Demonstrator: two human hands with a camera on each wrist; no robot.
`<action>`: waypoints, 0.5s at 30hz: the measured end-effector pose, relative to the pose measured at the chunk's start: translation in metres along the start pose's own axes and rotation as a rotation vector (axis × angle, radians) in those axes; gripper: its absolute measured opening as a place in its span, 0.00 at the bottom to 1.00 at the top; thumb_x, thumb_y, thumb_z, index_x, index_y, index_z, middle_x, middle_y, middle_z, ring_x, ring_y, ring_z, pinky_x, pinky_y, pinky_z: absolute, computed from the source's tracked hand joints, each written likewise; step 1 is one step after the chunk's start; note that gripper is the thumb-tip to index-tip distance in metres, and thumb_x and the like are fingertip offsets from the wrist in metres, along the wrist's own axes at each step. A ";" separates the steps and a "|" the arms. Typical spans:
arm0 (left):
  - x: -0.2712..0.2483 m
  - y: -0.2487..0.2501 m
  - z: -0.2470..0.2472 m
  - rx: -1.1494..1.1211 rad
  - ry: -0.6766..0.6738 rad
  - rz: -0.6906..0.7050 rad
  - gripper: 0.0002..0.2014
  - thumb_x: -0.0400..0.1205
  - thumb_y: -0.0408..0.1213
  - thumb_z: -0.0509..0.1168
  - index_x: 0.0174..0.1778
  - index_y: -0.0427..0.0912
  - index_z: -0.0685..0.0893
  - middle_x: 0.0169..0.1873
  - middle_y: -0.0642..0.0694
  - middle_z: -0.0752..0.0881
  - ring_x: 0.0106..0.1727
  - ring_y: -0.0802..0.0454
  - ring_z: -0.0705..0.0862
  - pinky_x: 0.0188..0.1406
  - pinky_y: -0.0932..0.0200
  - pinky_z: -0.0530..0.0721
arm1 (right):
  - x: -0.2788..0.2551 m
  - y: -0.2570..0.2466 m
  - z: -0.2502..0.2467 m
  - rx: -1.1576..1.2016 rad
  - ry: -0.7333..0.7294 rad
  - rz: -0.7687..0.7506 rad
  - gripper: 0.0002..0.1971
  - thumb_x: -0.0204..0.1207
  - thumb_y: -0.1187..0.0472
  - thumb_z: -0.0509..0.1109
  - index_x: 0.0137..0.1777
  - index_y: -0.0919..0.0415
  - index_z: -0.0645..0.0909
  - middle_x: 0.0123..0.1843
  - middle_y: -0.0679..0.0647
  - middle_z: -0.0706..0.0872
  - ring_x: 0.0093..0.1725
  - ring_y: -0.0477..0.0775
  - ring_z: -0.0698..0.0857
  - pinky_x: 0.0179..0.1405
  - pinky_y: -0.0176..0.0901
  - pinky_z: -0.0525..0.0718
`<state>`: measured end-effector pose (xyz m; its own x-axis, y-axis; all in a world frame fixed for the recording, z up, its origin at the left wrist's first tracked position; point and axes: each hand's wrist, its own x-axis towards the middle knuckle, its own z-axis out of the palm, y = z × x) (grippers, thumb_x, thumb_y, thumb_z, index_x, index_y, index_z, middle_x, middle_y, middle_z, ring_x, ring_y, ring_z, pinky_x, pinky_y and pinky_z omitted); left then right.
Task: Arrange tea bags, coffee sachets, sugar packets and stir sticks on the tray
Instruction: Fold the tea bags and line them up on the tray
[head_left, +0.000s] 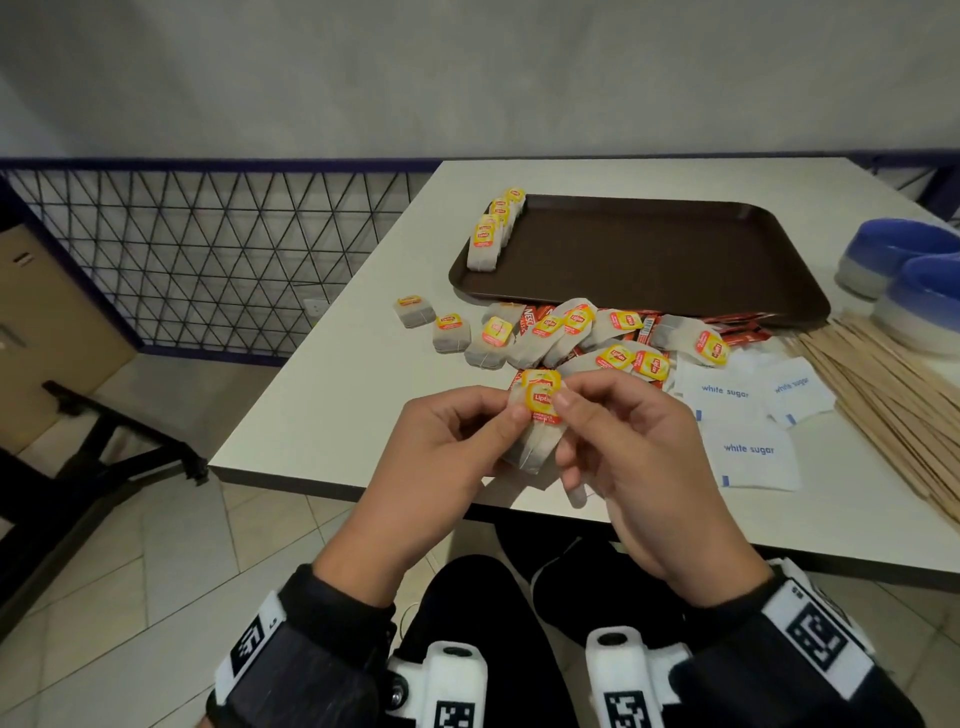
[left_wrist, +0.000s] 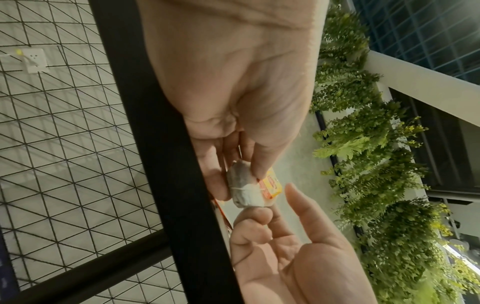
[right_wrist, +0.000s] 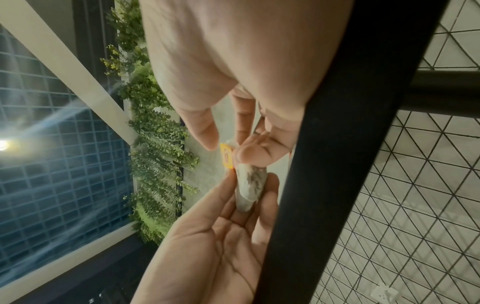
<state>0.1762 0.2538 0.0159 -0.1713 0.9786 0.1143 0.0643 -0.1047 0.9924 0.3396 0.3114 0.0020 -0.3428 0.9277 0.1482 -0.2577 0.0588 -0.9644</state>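
- Held tea bags: probably two stacked; count unclear behind fingers.
- Left hand and right hand both pinch them, grip closed, above tabletop near edge.
- Tray: tea-bag row along left rim.

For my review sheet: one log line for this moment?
both hands pinch tea bag | tray: tea-bag row only | sachets, sugar, sticks untouched

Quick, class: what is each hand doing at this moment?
Left hand: fingers and thumb curled round the small stack of tea bags, holding it.
Right hand: fingertips pinch the top of the same stack.
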 end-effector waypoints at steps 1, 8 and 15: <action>0.000 0.000 0.000 0.000 0.000 0.000 0.08 0.85 0.35 0.68 0.50 0.39 0.93 0.42 0.41 0.93 0.41 0.53 0.89 0.40 0.60 0.87 | 0.000 0.000 0.000 -0.021 0.004 0.000 0.03 0.79 0.58 0.78 0.48 0.57 0.90 0.31 0.65 0.84 0.26 0.61 0.80 0.28 0.45 0.79; -0.001 0.000 -0.002 0.001 -0.020 0.009 0.09 0.82 0.38 0.70 0.53 0.39 0.93 0.46 0.33 0.92 0.45 0.47 0.87 0.42 0.59 0.88 | 0.000 0.000 -0.002 -0.025 -0.014 0.033 0.04 0.80 0.62 0.76 0.51 0.61 0.90 0.32 0.62 0.86 0.29 0.61 0.84 0.32 0.48 0.83; -0.001 0.002 0.000 -0.019 0.010 0.004 0.09 0.84 0.35 0.68 0.52 0.37 0.93 0.44 0.38 0.93 0.43 0.53 0.89 0.39 0.63 0.86 | 0.000 -0.004 0.000 0.016 -0.029 0.050 0.10 0.74 0.57 0.77 0.52 0.59 0.92 0.34 0.61 0.88 0.32 0.60 0.86 0.35 0.49 0.84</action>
<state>0.1763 0.2523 0.0173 -0.1808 0.9764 0.1182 0.0462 -0.1116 0.9927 0.3410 0.3109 0.0060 -0.3815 0.9182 0.1062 -0.2541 0.0063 -0.9672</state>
